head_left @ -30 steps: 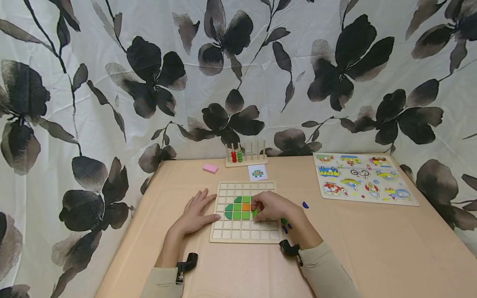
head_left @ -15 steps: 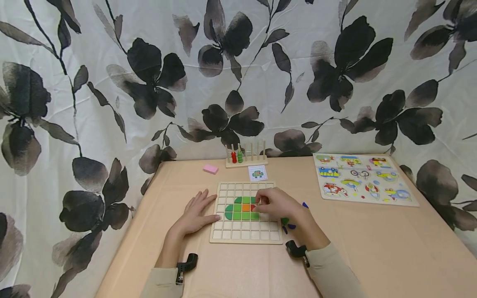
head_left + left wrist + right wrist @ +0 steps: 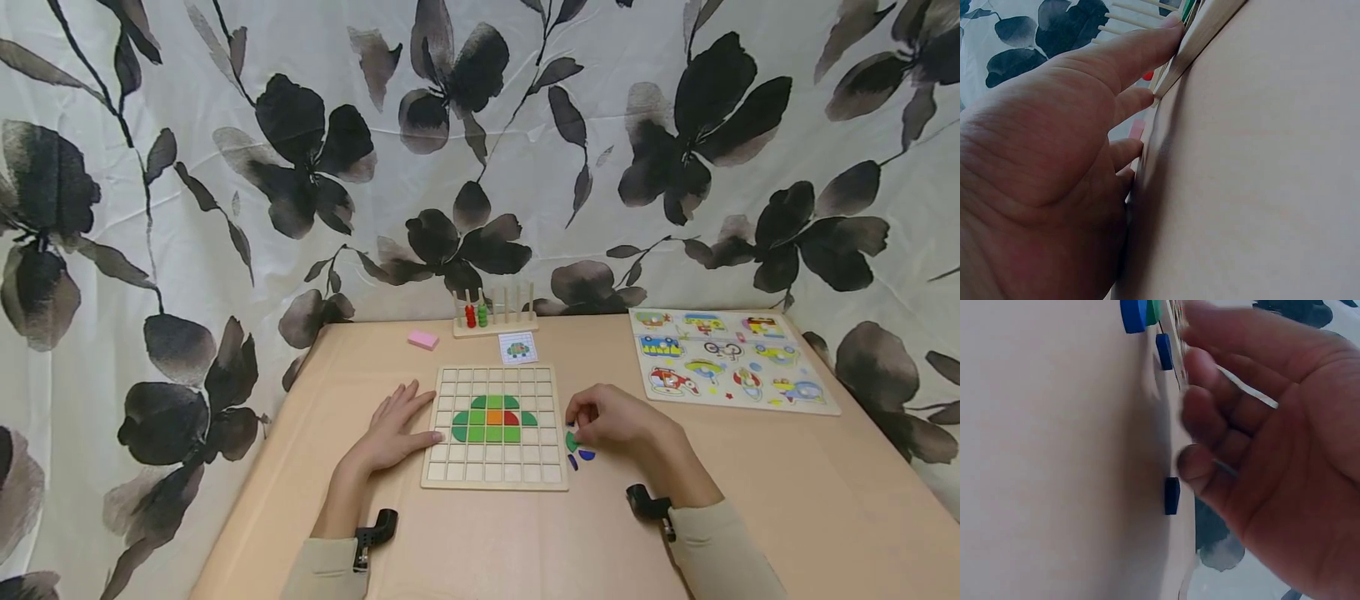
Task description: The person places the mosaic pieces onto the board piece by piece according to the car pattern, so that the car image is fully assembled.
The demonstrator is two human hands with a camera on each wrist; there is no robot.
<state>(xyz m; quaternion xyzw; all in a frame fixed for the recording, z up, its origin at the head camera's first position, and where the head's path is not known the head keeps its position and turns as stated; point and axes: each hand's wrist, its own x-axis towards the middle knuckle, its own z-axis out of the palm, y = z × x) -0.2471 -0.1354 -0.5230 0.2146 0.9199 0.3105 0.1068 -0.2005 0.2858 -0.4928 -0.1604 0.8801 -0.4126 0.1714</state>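
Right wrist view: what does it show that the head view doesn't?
Only the right wrist view shows a third blue tile and the palm of the right hand. Only the head view shows the left hand and its black wrist camera. Both show the right hand itself, a green tile, two other blue tiles, the table and the flowered cloth.

Square wooden grid board (image 3: 487,477), partly filled with coloured pieces.
It lies flat; around its middle, an orange square (image 3: 495,417) has a red piece (image 3: 512,417) at its 3 o'clock, with green pieces (image 3: 477,433) about them, some round-edged. Loose, just off the board between 3 and 4 o'clock, lie a green piece (image 3: 572,443) and two blue pieces (image 3: 587,455); the right wrist view shows another blue piece (image 3: 1172,495) apart, toward 6 o'clock.
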